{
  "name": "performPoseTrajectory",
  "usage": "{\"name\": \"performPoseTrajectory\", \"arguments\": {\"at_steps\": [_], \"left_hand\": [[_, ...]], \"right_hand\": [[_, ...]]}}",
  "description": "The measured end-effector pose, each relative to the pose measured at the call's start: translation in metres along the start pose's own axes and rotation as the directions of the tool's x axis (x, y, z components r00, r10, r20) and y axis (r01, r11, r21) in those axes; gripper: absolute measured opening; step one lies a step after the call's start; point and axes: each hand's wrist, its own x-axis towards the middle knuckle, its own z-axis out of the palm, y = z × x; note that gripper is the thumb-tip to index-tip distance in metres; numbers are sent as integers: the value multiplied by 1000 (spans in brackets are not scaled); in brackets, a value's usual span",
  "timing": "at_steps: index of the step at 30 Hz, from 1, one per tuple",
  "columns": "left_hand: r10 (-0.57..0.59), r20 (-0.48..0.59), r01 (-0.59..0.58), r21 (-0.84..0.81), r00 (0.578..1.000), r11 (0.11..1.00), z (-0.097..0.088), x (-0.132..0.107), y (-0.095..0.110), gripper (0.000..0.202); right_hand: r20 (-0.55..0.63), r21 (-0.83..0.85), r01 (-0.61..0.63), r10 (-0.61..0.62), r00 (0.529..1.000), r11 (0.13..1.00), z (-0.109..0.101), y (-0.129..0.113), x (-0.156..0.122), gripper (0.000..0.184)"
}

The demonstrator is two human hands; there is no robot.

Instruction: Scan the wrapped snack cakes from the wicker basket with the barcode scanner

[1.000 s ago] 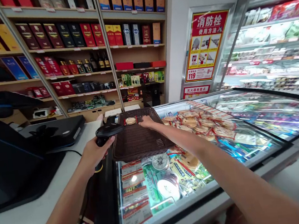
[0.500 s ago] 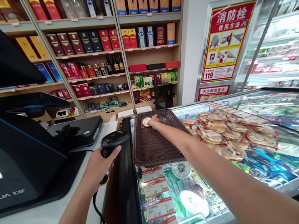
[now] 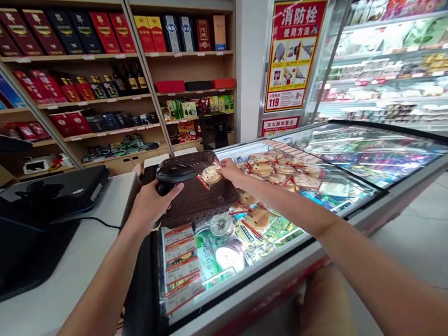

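My left hand (image 3: pixel 153 203) is wrapped round the grip of a black barcode scanner (image 3: pixel 176 172), its head pointing right over the dark brown woven basket (image 3: pixel 196 206). In my right hand (image 3: pixel 231 171) is a packaged round biscuit (image 3: pixel 211 175), pinched by its right edge above the basket's right side. The wrapper is clear with red edges. The basket stands on the glass top of a chest freezer (image 3: pixel 297 246). To its right, a heap of similar packaged biscuits (image 3: pixel 276 170) lies on the glass.
On the left, a white counter (image 3: pixel 58 273) carries a flat black scale (image 3: pixel 64 189) and a dark terminal (image 3: pixel 5 236). Price labels (image 3: pixel 181 264) line the freezer's near left glass. Shelves of boxed bottles (image 3: pixel 83 38) stand behind.
My right hand has lifted the packaged biscuit from the basket and brought it right and nearer. The scanner has moved over the basket towards it. My view has turned right and down.
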Motion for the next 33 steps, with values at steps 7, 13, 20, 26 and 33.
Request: {"name": "performPoseTrajectory", "arguments": {"at_steps": [7, 13, 20, 26, 33], "left_hand": [[111, 121, -127, 136, 986, 983, 69, -1, 37, 50], [156, 163, -183, 168, 974, 969, 91, -3, 58, 52], [162, 173, -196, 206, 972, 959, 96, -6, 68, 50], [160, 175, -194, 202, 971, 960, 97, -8, 68, 49], [110, 221, -152, 181, 969, 972, 86, -23, 56, 53]], "right_hand": [[-97, 130, -13, 26, 995, 991, -80, 30, -58, 38], [-116, 162, -4, 23, 993, 987, -102, 44, -71, 40], [-118, 189, -2, 25, 993, 982, -102, 52, -71, 41], [-177, 155, 37, -9, 984, 987, -99, 63, -59, 41], [-373, 72, -64, 86, 924, 995, -115, 62, -28, 41]]}}
